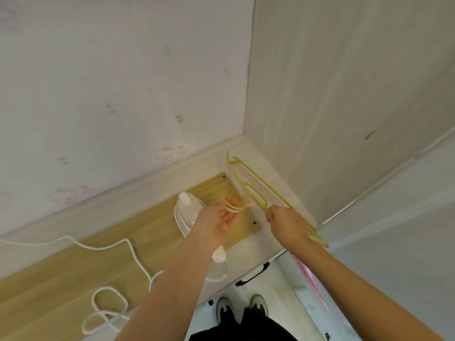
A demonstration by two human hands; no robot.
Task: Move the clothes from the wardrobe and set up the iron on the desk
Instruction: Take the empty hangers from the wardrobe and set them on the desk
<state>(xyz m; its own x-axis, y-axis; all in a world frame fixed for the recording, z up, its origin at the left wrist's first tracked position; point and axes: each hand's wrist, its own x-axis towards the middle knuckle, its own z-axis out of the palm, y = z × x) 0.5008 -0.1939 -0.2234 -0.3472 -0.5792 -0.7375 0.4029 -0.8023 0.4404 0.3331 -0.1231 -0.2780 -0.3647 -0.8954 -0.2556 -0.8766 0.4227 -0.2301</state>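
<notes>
A white iron [188, 210] lies on the wooden desk [73, 274], partly hidden under my left forearm. Its white cord [115, 247] trails left and loops near the desk's front edge. I hold a bundle of yellow and pink plastic hangers [253, 188] above the desk's right end. My left hand [218, 222] grips the hooks of the hangers. My right hand [289, 225] grips the hangers' lower bars. The pink ends of the hangers [310, 276] stick out below my right wrist.
A pale wall [110, 94] runs behind the desk and a light wardrobe side panel [344, 94] stands to the right. A black desk bracket [253, 274] shows under the front edge. My feet in white shoes [240, 308] stand on the pale floor.
</notes>
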